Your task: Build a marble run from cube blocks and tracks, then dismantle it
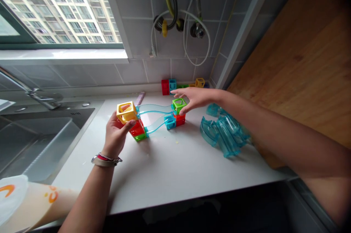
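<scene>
My left hand (115, 134) is closed round a stack of hollow plastic cube blocks, its thumb across the front below the yellow cube block (126, 112). Beneath that sit a red block (137, 128) and a green block (141, 137). Two clear blue track pieces (155, 108) run from this stack to a second one on the right. There a green cube block (179, 105) tops a red block (180, 119), with a blue block (170, 121) beside it. Over the green cube my right hand (199, 97) has its fingers stretched apart, thumb close to the cube's side.
Loose clear blue track pieces (226, 134) lie on the white counter (170, 174) at right. More blocks (165, 87) stand along the wall. A sink (68, 123) with a faucet (44, 99) is at left, and a paper cup (35, 202) stands at the near left.
</scene>
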`<state>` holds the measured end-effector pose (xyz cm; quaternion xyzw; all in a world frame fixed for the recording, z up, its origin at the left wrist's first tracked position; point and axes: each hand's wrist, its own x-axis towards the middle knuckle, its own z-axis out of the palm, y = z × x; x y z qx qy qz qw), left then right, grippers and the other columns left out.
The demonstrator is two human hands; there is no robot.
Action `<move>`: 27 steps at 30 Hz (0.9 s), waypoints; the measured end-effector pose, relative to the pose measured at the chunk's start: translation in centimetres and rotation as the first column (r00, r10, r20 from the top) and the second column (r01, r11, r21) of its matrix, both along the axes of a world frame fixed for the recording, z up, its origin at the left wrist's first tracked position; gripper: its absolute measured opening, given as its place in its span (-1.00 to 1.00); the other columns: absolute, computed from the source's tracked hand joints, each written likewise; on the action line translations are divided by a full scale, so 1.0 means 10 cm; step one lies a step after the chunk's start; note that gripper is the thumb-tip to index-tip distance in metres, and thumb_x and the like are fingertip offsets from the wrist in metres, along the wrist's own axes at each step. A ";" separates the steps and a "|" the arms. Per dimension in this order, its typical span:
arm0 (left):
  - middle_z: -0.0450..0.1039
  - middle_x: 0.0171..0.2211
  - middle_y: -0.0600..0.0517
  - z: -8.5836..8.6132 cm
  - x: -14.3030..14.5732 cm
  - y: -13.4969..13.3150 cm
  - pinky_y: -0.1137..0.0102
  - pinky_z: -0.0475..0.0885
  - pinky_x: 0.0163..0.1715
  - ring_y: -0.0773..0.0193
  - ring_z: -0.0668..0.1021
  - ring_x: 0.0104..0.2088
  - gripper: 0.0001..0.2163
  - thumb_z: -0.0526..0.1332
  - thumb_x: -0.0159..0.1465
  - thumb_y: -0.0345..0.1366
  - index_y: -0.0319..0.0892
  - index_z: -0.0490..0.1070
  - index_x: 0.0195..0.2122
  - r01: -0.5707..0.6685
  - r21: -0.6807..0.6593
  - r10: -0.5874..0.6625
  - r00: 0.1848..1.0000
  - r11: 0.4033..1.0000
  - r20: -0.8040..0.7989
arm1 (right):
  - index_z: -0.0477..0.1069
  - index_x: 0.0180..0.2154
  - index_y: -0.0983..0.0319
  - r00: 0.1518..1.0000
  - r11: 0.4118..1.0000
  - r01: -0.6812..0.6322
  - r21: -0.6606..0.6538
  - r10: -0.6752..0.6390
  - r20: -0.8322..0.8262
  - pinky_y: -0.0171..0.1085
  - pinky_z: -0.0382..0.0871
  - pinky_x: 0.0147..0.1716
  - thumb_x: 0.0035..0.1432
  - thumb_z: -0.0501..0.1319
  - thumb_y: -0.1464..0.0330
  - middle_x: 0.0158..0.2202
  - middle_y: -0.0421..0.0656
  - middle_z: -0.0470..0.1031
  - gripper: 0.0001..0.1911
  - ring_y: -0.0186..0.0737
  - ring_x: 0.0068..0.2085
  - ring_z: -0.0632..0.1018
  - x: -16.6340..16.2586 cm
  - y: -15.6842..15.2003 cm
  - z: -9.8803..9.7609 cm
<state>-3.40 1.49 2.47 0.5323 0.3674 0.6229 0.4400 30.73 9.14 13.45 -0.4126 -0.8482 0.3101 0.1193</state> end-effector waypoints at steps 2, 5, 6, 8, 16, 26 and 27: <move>0.56 -0.03 -0.07 -0.02 0.02 0.02 0.30 0.58 -0.08 0.15 0.64 -0.10 -0.46 0.52 0.14 -0.18 -0.09 0.47 0.14 -0.007 -0.009 0.007 1.000 1.000 0.005 | 0.32 0.33 0.17 0.999 0.996 0.043 -0.075 -0.043 0.001 -0.16 0.52 0.03 -0.24 0.64 0.28 0.23 0.03 0.50 0.08 0.11 0.15 0.58 0.09 -0.02 -0.15; 0.57 -0.07 -0.07 -0.06 0.04 0.04 0.30 0.58 -0.13 0.17 0.64 -0.15 -0.50 0.51 0.16 -0.13 -0.11 0.49 0.10 -0.007 -0.015 0.007 1.000 1.000 0.018 | 0.49 0.11 0.24 0.996 0.991 0.060 -0.119 -0.066 -0.052 -0.21 0.56 -0.05 -0.10 0.58 0.30 0.09 -0.01 0.60 -0.29 0.02 0.05 0.63 0.14 -0.03 -0.36; 0.57 -0.07 -0.08 -0.07 0.05 0.05 0.30 0.58 -0.13 0.17 0.64 -0.15 -0.50 0.50 0.17 -0.11 -0.12 0.48 0.10 -0.008 -0.017 0.008 1.000 1.000 0.020 | 0.52 0.04 0.25 0.995 0.991 0.068 -0.117 -0.077 -0.066 -0.23 0.57 -0.08 -0.05 0.55 0.30 0.04 -0.01 0.63 -0.41 -0.01 0.00 0.65 0.14 -0.04 -0.41; 0.57 -0.06 -0.09 -0.08 0.07 0.04 0.28 0.57 -0.12 0.15 0.64 -0.14 -0.51 0.48 0.19 -0.09 -0.13 0.48 0.10 -0.008 -0.027 0.009 1.000 1.000 0.018 | 0.52 -0.01 0.27 0.990 0.988 0.099 -0.121 -0.109 -0.087 -0.24 0.60 -0.20 0.02 0.52 0.29 0.00 0.00 0.64 -0.51 -0.06 -0.11 0.67 0.15 -0.05 -0.47; 0.57 -0.09 -0.11 -0.03 0.08 0.06 0.30 0.55 -0.18 0.17 0.64 -0.19 -0.53 0.45 0.21 -0.06 -0.16 0.46 0.06 0.053 -0.060 -0.052 0.999 0.997 0.016 | 0.53 0.01 0.22 0.960 0.967 0.130 -0.217 -0.177 -0.215 -0.32 0.64 -0.39 0.06 0.50 0.27 0.06 -0.01 0.61 -0.53 -0.09 -0.13 0.67 0.15 -0.14 -0.55; 0.41 0.23 -0.24 -0.13 0.20 -0.26 0.20 0.54 0.04 0.02 0.58 0.13 -0.23 0.51 0.13 -0.16 -0.07 0.22 0.32 -0.178 -0.100 0.168 0.981 0.979 -0.097 | 0.24 0.34 0.14 0.717 0.826 0.501 -0.257 -0.563 -0.412 -0.03 0.47 0.18 0.03 0.50 0.23 0.33 0.07 0.37 -0.11 0.07 0.25 0.51 -0.19 -0.59 -1.18; 0.36 0.29 -0.26 -0.16 0.23 -0.32 0.16 0.50 0.11 -0.01 0.53 0.20 -0.22 0.48 0.18 -0.15 -0.06 0.17 0.36 -0.192 -0.091 0.182 0.977 0.977 -0.109 | 0.18 0.37 0.12 0.652 0.788 0.550 -0.278 -0.613 -0.447 -0.02 0.45 0.20 0.07 0.47 0.22 0.35 0.07 0.34 -0.10 0.06 0.28 0.49 -0.27 -0.64 -1.27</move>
